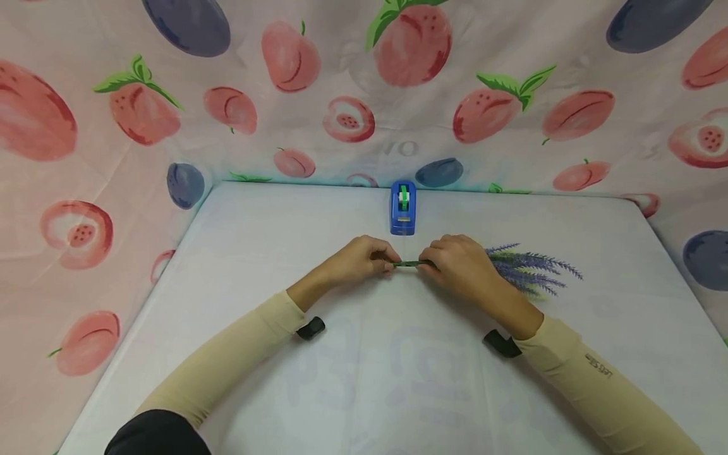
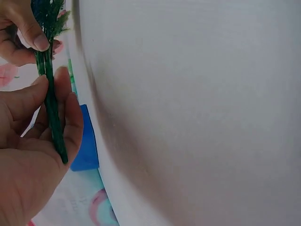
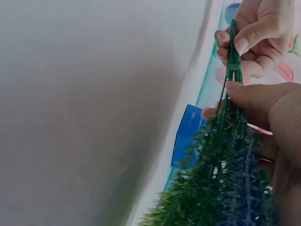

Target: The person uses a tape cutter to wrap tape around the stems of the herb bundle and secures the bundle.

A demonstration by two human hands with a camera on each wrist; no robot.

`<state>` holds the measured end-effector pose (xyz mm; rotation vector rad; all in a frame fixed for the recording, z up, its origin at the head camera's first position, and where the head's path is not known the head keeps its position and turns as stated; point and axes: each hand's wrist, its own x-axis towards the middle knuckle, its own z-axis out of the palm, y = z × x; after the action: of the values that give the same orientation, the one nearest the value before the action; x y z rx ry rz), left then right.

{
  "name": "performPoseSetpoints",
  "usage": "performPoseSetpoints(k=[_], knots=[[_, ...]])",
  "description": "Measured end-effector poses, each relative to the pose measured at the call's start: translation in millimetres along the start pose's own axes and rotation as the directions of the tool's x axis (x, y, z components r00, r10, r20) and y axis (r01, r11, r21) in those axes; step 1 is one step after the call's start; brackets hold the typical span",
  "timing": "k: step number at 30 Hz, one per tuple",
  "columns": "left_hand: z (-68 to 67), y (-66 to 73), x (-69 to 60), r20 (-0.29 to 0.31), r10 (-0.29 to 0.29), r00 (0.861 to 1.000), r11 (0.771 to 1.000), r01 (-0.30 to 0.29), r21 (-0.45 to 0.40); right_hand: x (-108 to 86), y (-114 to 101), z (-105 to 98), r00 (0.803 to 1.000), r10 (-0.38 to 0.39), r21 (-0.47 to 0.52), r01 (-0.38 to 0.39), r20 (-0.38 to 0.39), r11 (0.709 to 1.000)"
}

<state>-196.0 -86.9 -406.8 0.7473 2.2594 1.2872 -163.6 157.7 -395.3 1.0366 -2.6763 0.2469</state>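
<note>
Both hands hold a bunch of artificial lavender point(image 1: 529, 268) level above the white table, its purple flower heads pointing right. My left hand point(image 1: 366, 259) pinches the green stem ends between thumb and fingers; the left wrist view shows the stems point(image 2: 54, 113) lying across the curled fingers. Farther up the stems, just below the leaves, my right hand point(image 1: 463, 265) grips the bunch with its thumb on top. In the right wrist view a green band point(image 3: 233, 67) wraps the stems between the two hands. Part of the bunch is hidden behind the right hand in the head view.
A blue tape dispenser point(image 1: 403, 212) with a green-cored roll stands beyond the hands, near the table's back edge. The white tabletop point(image 1: 273, 221) meets a fruit-printed cloth point(image 1: 318, 133) at the back and left. Black wrist mounts point(image 1: 311, 328) hang under both forearms.
</note>
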Motion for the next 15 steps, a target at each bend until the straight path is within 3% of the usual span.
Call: performPoseSetpoints(k=[3, 9, 15], knots=[[-0.4, 1.4, 1.2, -0.013, 0.006, 1.000, 1.000, -0.005, 0.020, 1.6, -1.8, 0.6, 1.000, -0.004, -0.050, 0.004, 0.011, 0.999], [-0.7, 1.8, 3.6, -0.038, -0.009, 0.999, 1.000, 0.010, 0.023, 3.0, -4.0, 6.1, 0.997, -0.053, -0.164, 0.044, -0.052, 0.985], [-0.9, -0.2, 4.1, -0.048, -0.013, 0.999, 1.000, 0.013, -0.006, 3.9, -4.7, 8.9, 0.997, -0.065, -0.177, 0.055, -0.050, 0.983]])
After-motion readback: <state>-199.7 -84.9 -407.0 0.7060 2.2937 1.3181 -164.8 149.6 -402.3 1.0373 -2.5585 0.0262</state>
